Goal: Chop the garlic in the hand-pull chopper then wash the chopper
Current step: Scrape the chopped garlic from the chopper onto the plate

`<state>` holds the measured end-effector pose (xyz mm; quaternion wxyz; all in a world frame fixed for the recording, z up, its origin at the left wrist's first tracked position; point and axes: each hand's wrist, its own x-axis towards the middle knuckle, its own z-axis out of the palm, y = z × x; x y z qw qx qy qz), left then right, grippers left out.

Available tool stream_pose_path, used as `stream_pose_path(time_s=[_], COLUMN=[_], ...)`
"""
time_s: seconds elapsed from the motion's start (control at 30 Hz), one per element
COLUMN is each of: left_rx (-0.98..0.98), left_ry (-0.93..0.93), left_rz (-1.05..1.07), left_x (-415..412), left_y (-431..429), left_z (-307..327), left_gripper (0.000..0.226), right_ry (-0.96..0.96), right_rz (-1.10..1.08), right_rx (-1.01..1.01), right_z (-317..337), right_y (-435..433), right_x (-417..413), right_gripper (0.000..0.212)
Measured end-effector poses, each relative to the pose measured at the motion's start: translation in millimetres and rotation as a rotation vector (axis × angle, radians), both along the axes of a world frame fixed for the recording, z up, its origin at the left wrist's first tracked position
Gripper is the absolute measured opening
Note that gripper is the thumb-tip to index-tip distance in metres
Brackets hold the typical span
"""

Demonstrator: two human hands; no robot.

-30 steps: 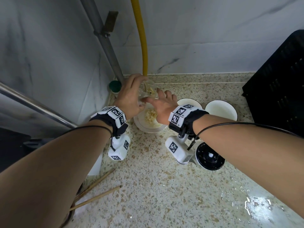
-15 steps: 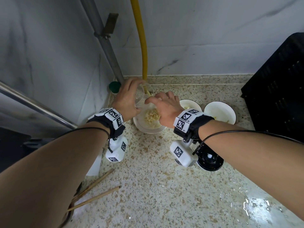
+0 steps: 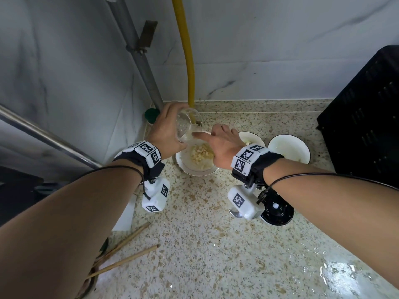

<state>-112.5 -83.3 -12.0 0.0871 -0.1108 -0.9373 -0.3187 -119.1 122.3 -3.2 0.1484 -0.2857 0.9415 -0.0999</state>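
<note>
On my feed, left to right: wooden chopsticks lie on the speckled stone tabletop. The left hand grips the clear plastic chopper cup, tilted mouth-down over a round white bowl heaped with chopped garlic. The right hand is uncurled, its index fingertip at the cup's rim. The round black chopper lid rests on the tabletop under the right wrist.

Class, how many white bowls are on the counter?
3: left bowl holding garlic, middle bowl behind the right hand, right bowl. Others may be hidden.
</note>
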Motion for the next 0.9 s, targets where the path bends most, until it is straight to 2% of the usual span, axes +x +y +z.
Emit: stream_pose_path(time_s=[0.17,0.37,0.5,0.67,0.77,0.9], left_rx=[0.059,0.074,0.104,0.106,0.182,0.266], left_ry=[0.005,-0.034,-0.125,-0.293,-0.438,-0.516], left_rz=[0.006,0.02,0.004,-0.04,-0.056,-0.047], left_x=[3,5,8,9,10,10], left_y=[1,5,8,13,17,19], left_z=[0,5,11,20,22,22], left_gripper=[0.096,0.096,0.097,0.102,0.102,0.1], right_ry=[0.0,-0.009,0.148,0.282,0.252,0.117], right_rz=[-0.047,-0.008,-0.012,0.029,0.047,0.003], right_rx=[-0.073,-0.06,-0.146,-0.134,-0.071,-0.034], right_z=[3,2,7,20,23,20], right_y=[-5,-3,-3,-5,-5,2], right_x=[-3,1,0,-11,-15,-15], right_gripper=[0.095,0.086,0.089,0.084,0.079,0.079])
